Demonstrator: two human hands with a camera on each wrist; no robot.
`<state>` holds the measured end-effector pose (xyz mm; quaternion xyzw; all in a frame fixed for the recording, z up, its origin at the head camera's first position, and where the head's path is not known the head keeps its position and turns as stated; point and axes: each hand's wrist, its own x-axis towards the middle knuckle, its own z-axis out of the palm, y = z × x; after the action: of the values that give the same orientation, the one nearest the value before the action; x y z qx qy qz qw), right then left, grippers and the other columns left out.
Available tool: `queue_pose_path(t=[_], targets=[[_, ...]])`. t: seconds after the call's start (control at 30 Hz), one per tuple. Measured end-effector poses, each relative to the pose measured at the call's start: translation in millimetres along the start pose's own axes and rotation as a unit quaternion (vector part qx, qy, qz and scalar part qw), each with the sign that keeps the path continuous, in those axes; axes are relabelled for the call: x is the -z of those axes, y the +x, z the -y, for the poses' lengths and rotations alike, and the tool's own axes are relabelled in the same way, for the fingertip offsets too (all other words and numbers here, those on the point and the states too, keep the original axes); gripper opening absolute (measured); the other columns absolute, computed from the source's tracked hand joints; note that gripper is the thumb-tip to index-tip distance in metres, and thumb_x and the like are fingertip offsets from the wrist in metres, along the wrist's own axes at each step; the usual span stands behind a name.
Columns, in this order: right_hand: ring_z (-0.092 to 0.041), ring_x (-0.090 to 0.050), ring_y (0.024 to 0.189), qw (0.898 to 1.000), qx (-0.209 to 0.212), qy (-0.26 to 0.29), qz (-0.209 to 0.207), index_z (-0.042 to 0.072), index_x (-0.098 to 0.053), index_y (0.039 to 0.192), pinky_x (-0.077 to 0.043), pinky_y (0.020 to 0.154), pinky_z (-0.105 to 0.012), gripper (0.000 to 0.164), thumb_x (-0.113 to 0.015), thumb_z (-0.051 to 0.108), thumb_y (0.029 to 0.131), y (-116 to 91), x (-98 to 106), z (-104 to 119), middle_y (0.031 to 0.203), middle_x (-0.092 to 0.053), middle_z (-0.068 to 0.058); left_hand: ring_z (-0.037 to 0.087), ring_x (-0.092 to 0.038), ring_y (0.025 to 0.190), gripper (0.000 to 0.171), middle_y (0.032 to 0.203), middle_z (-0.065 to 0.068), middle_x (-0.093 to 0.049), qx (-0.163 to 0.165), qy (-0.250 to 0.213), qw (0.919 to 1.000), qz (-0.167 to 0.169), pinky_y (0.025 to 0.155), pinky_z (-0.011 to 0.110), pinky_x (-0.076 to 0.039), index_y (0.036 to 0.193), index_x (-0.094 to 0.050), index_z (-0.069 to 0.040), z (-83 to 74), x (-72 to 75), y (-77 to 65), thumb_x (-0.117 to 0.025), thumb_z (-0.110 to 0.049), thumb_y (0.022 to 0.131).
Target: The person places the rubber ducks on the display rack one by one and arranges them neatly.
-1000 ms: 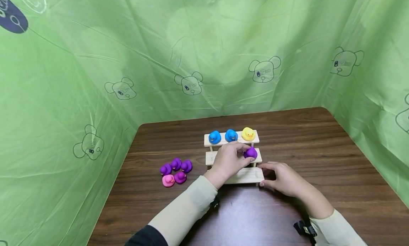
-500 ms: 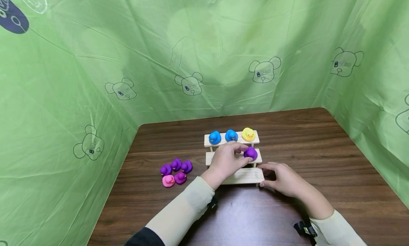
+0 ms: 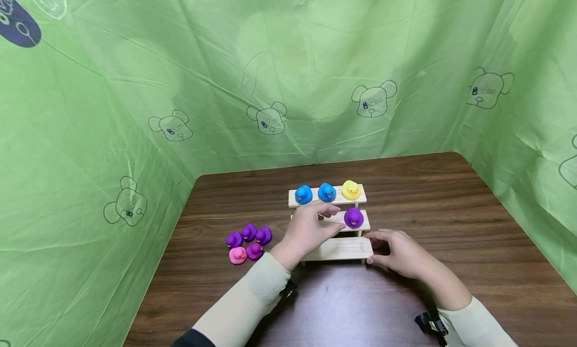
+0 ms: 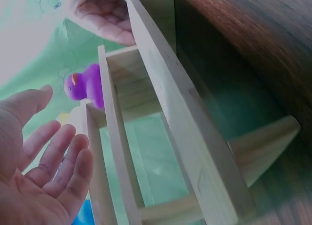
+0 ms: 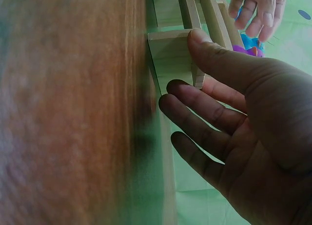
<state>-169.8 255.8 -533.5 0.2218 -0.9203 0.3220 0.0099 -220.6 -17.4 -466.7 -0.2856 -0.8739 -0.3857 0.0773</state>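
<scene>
A three-step wooden stand (image 3: 342,249) stands on the table. On the right end of its middle step sits a purple rubber duck (image 3: 353,217), upright and facing forward. Just left of that duck hovers my left hand (image 3: 311,228), fingers apart and holding nothing; in the left wrist view a gap shows between the hand and the duck (image 4: 90,85). My right hand (image 3: 401,253) pinches the right end of the lowest step, its thumb (image 5: 209,52) at the front edge and the index finger behind. The top step carries two blue ducks (image 3: 326,192) and a yellow duck (image 3: 350,190).
Left of the stand, several purple ducks (image 3: 249,232) and a pink duck (image 3: 237,255) lie grouped on the brown wooden table (image 3: 203,287). A green curtain (image 3: 315,61) with mouse-like outlines hangs behind the table and along both sides.
My left hand has let go of the purple duck and drawn back to the left. The duck stays on the middle step. My right hand has kept its place.
</scene>
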Motion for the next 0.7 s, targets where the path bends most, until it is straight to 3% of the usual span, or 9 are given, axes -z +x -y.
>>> queue_pose_path(t=[0.13, 0.4, 0.7], targets=[[-0.021, -0.070, 0.110, 1.000, 0.000, 0.002, 0.000, 0.013, -0.073, 0.127, -0.056, 0.095, -0.050, 0.051, -0.093, 0.020, 0.080, 0, 0, 0, 0.114, -0.075, 0.006, 0.009, -0.070, 0.097, 0.030, 0.108, -0.007, -0.077, -0.008, -0.017, 0.9998, 0.005, 0.086, 0.022, -0.058, 0.113, -0.079, -0.018, 5.1, 7.4, -5.2, -0.089, -0.027, 0.087], [-0.021, -0.069, 0.110, 1.000, -0.001, -0.002, -0.002, 0.014, -0.073, 0.127, -0.056, 0.095, -0.050, 0.052, -0.094, 0.021, 0.080, 0, -1, 0, 0.114, -0.074, 0.006, 0.015, -0.072, 0.097, 0.030, 0.111, 0.001, -0.077, -0.020, -0.053, 0.9984, 0.007, 0.083, 0.027, -0.061, 0.114, -0.079, -0.010, 20.7, 23.3, -16.7, -0.088, -0.020, 0.087], [-0.022, -0.070, 0.110, 1.000, -0.005, 0.000, 0.000, 0.014, -0.073, 0.127, -0.056, 0.095, -0.050, 0.052, -0.094, 0.020, 0.080, 0, 0, 1, 0.114, -0.075, 0.005, 0.014, -0.072, 0.096, 0.028, 0.108, -0.003, -0.076, -0.024, -0.058, 0.9979, -0.015, 0.082, 0.030, -0.062, 0.112, -0.079, -0.007, 32.9, 43.1, -29.7, -0.088, -0.018, 0.087]])
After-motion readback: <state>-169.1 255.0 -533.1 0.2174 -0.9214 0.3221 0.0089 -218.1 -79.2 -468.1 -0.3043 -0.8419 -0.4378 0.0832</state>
